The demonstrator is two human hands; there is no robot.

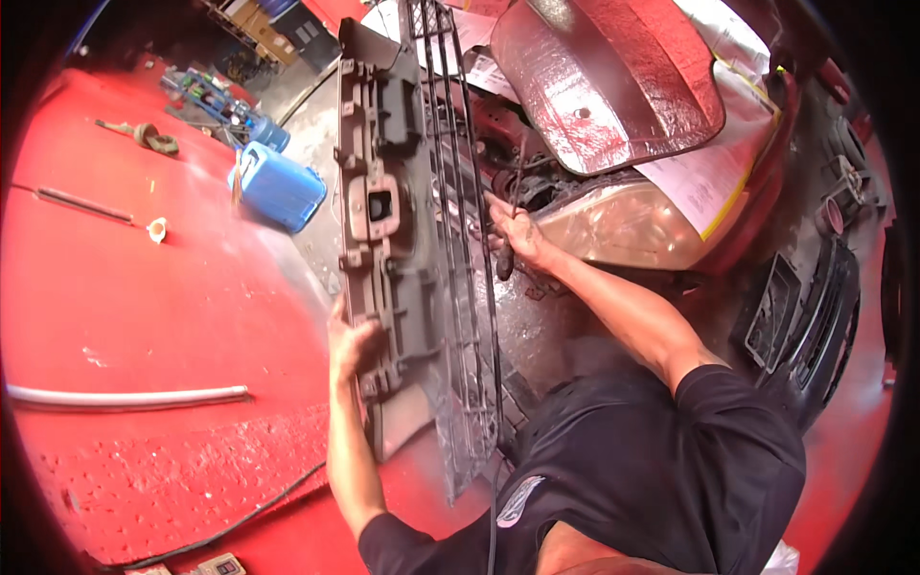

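A long dark plastic car grille (407,287) stands upright before me, with slats down its right side and a squarish opening in its left part. My left hand (352,343) is closed on the grille's left edge, low down. On the slatted side, my right hand (517,230) is closed round a slim dark tool (505,261). A thin rod rises above that hand and a dark end hangs below; its exact kind cannot be made out. Whitish haze blurs the grille's lower end.
A car front with a headlight (623,225) lies beyond my right arm. A silvery sunshade (613,77) and paper sheets cover it. Black bumper parts (810,326) are at right. On the red floor are a blue jerrycan (280,187), a white tube (129,396) and a dark cable (240,513).
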